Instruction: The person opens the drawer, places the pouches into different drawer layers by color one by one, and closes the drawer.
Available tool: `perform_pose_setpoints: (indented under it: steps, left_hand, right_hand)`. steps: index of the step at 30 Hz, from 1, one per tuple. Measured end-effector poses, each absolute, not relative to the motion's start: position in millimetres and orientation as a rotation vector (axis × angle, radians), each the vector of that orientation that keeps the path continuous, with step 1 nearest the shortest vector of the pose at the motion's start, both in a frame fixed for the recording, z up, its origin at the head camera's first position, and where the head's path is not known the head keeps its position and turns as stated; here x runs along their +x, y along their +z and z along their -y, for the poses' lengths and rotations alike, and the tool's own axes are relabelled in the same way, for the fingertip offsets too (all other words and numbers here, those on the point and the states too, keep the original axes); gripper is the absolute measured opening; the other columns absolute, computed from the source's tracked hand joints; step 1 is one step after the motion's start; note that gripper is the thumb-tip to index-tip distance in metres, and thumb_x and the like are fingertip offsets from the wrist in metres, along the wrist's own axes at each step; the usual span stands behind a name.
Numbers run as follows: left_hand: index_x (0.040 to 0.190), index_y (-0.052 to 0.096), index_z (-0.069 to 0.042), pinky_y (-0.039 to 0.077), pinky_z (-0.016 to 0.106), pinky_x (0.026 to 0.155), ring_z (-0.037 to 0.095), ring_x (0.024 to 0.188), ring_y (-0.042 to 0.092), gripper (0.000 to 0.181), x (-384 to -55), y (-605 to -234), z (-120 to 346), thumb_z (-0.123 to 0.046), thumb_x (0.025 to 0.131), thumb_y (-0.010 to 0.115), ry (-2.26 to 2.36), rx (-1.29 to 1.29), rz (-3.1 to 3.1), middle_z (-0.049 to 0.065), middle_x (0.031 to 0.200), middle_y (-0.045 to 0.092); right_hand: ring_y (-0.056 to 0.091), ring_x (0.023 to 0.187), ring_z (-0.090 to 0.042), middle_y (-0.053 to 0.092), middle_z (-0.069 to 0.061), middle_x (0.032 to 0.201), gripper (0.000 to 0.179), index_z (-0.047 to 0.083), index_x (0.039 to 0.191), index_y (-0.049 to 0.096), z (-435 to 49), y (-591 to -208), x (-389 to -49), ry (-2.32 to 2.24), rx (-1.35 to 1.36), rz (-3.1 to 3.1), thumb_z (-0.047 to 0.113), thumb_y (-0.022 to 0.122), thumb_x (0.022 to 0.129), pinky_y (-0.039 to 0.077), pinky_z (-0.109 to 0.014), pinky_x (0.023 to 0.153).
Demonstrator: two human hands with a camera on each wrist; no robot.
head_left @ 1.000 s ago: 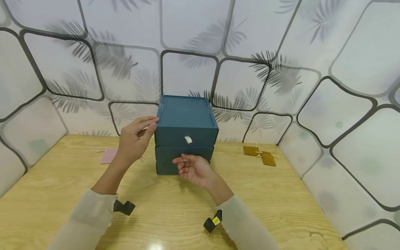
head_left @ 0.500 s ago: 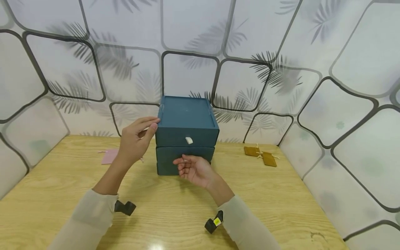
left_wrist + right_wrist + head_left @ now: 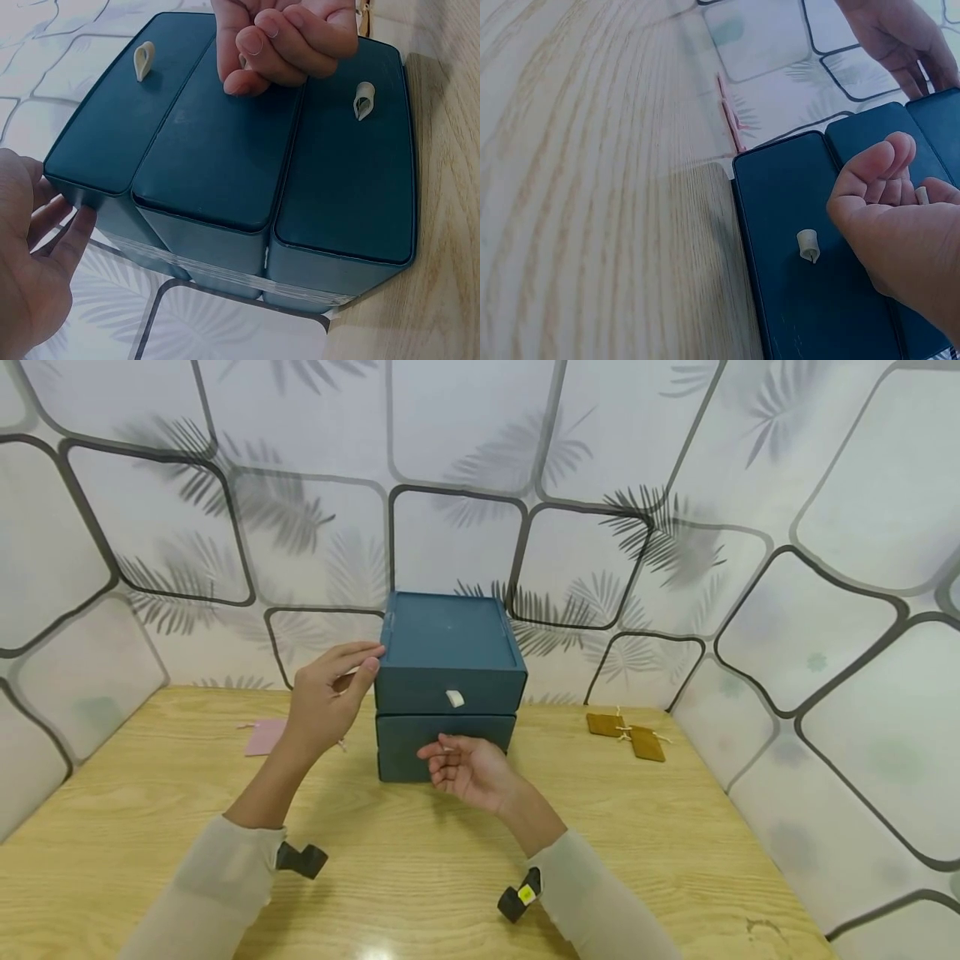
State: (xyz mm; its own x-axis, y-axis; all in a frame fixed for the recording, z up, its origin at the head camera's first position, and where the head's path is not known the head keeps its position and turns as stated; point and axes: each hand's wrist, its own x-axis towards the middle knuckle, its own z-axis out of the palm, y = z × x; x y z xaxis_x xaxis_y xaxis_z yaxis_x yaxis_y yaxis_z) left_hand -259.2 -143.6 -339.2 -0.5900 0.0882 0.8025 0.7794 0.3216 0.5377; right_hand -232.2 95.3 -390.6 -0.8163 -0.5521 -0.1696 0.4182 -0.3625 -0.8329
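A dark teal drawer box (image 3: 450, 631) stands on the table, with three drawer fronts visible in the left wrist view. Small off-white pull tabs stick out from the top drawer (image 3: 112, 112) and the bottom drawer (image 3: 345, 172). My right hand (image 3: 476, 774) pinches the tab (image 3: 922, 195) of the middle drawer (image 3: 214, 142) between thumb and curled index finger; most of that tab is hidden. My left hand (image 3: 327, 697) touches the box's upper left edge near the front corner, its fingers fairly straight.
Behind my left forearm lies a pink pouch (image 3: 264, 737), partly hidden. Two brown drawstring pouches (image 3: 605, 724) lie to the right of the box on the wooden table (image 3: 637, 843). Patterned wall covering (image 3: 457, 427) closes off the back and sides.
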Motion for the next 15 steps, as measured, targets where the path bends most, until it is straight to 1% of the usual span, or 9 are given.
perform_pose_setpoints:
  steps: [15]
  left_hand:
    - [0.124,0.073,0.001,0.054,0.011,0.086,-0.001,0.108,0.064,0.025,-256.5,-337.7,143.3,-0.002,0.101,0.064,-1.306,-0.77,1.922,0.011,0.127,0.069]
  right_hand:
    - [0.057,0.072,-0.011,0.066,-0.001,0.081,0.044,0.005,0.089,0.074,-96.5,-388.4,-226.7,-2.168,-0.174,-1.298,0.02,0.04,0.112,0.05,-0.023,0.069]
